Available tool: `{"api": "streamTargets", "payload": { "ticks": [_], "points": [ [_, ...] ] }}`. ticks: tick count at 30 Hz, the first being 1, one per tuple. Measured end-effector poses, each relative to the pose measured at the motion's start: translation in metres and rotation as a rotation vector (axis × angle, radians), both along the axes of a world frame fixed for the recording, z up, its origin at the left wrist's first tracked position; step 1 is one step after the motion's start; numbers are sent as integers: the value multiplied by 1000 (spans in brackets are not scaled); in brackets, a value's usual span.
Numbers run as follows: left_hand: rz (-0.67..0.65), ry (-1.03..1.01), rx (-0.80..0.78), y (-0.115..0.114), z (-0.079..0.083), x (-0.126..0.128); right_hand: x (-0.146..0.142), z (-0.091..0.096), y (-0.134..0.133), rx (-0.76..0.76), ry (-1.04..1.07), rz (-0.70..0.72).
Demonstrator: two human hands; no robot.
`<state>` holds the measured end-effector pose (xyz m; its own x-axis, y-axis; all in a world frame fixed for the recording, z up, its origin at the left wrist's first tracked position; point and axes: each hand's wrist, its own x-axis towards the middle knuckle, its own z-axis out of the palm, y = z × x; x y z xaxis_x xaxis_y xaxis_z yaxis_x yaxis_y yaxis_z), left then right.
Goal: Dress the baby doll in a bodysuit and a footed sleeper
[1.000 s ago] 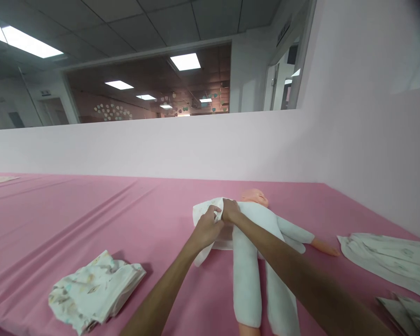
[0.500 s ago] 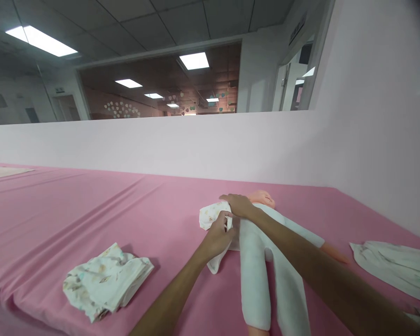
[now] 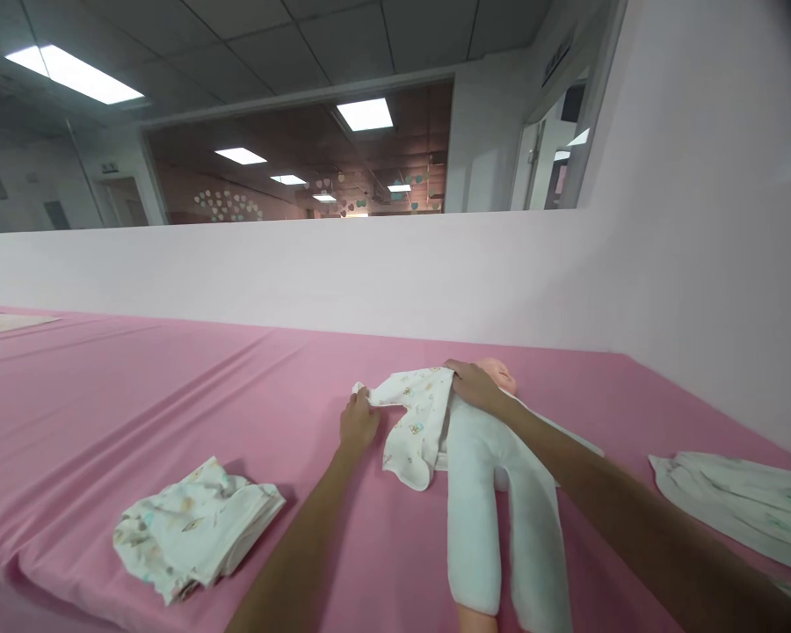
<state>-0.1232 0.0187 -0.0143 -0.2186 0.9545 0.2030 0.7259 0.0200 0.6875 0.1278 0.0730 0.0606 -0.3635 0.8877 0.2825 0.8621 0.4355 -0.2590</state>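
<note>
The left hand (image 3: 359, 424) pinches the sleeve (image 3: 391, 391) of a printed shirt (image 3: 422, 418) beside a doll (image 3: 484, 444); the right hand (image 3: 475, 387) covers the shirt's inner edge, grip unclear. Gentle, even tension should suit thin cloth.

Room runs behind the folded cloth (image 3: 194, 527) over pink sheet (image 3: 171, 396); the doll (image 3: 473, 519) blocks rightward passage.

Two hands (image 3: 359, 424) (image 3: 475, 385), one doll (image 3: 478, 457) and one printed shirt (image 3: 425, 406) are seen. One folded cloth bundle (image 3: 201, 527), one flat cloth (image 3: 6, 323) and two pale cloths (image 3: 742, 501) at right, one mostly cut off, are counted.
</note>
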Motion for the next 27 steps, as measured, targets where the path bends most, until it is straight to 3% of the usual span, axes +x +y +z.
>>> {"api": "streamTargets", "payload": {
  "ticks": [3, 6, 12, 15, 18, 20, 23, 25, 27],
  "points": [
    [155, 153, 7, 2, -7, 0, 0, -7, 4, -15, -30, 6],
    [225, 280, -21, 0, -14, -2, -1, -8, 0, -39, -51, 36],
    [365, 394, -126, -6, -13, -6, 7, 1, -29, -21, -1, 105],
    [366, 387, -165, -10, -2, -13, 40, -1, -52, 41, 70, 48],
    [346, 371, -142, -13, 14, -12, 98, -19, -79, 92, 162, -161],
    [304, 351, -59, -12, 27, 2, 141, -40, -96, 73, 183, -332],
    [145, 308, 158, -7, 46, 47, 192, -73, -116, -1, 156, -460],
    [-5, 314, 293, -1, 60, 89, 210, -88, -123, -52, 144, -479],
    [-243, 374, 369, 6, 73, 136, 217, -97, -126, -83, 139, -446]
  ]
}}
